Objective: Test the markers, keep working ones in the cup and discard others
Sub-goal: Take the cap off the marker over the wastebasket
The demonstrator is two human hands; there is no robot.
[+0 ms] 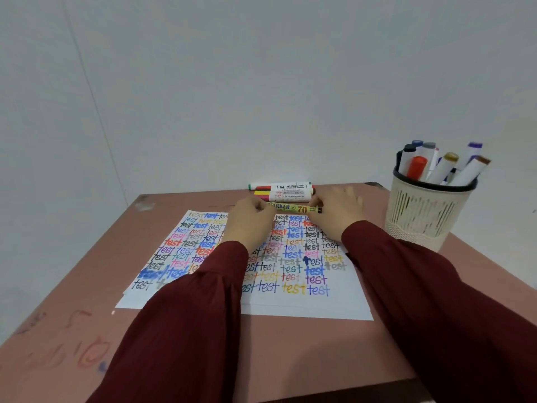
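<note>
I see the left hand (250, 220) curled round one end of a yellow marker (294, 208) and the right hand (338, 214) pinching the other end, holding it level over the far edge of the scribbled paper (293, 305). Beyond it, loose markers (281, 191) lie by the wall. The cup (424, 212), full of markers, stands to the right on the desk (290, 362).

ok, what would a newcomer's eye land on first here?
The white sheet in the middle of the table, packed with the word "test" in many colours. At its far edge the left hand and right hand hold a yellow marker level between them, in front of a small pile of loose markers. At right stands a cream slotted cup full of capped markers.
</note>
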